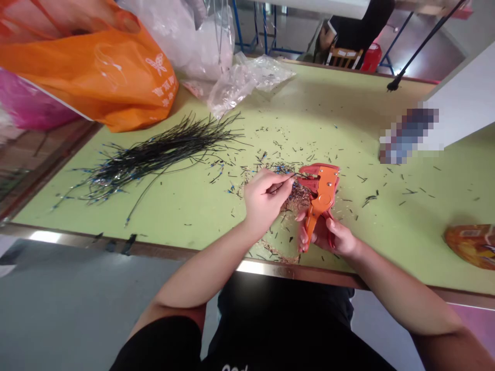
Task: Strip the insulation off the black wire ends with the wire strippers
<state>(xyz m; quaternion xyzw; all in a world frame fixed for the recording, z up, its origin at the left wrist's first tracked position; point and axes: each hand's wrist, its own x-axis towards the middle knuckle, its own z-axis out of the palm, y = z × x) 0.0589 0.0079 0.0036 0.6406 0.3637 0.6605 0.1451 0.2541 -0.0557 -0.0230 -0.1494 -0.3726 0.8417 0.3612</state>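
My left hand (266, 195) pinches a thin black wire (284, 184) between thumb and fingers. The wire's end reaches the jaws of an orange and red wire stripper (325, 188). Wrapped around the stripper's handles is my right hand (328, 237), below the jaws. Whether the jaws are closed on the wire I cannot tell. Under and around both hands lie wire scraps (296, 198), bits of black insulation and blue-tipped pieces. To the left, a large bundle of black wires (154, 149) rests on the green tabletop (209, 206).
An orange plastic bag (127, 77) stands at the back left, beside clear plastic bags (247, 77). A blurred-out object (410, 136) leans by a white panel (464, 98) on the right. An orange packet (472, 245) lies at the right edge. Another person (351, 31) sits beyond the table.
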